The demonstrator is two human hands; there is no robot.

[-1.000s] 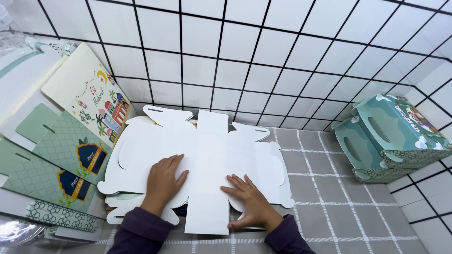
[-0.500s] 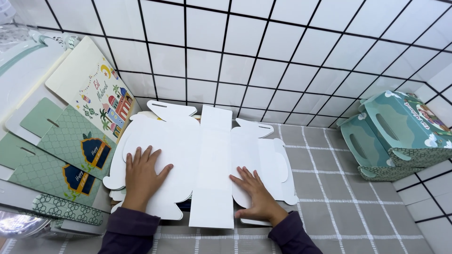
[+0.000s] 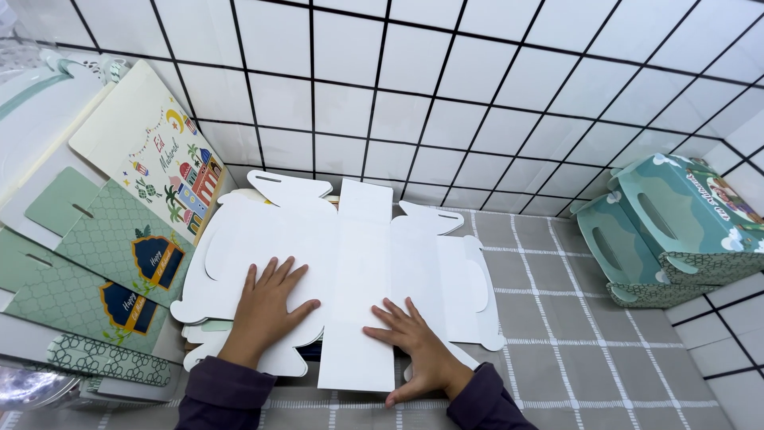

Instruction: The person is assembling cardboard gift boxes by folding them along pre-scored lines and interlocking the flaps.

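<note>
White tiled walls with dark grout meet a grey checked worktop (image 3: 573, 350). I see the flat white die-cut cardboard box blank (image 3: 350, 263) lying unfolded near its front edge. My left hand (image 3: 267, 310) and right hand (image 3: 418, 342) press flat on it, fingers spread apart. Folded green gift boxes (image 3: 668, 231) stand by the right corner; printed green card blanks (image 3: 111, 263) are stacked along the left edge.

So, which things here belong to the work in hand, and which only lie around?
In use:
- left hand and right hand, both flat on the white die-cut card sheet

Lying about:
- green folded boxes on the right
- green patterned flat cards on the left
- cream illustrated card leaning on the tiled wall
</note>
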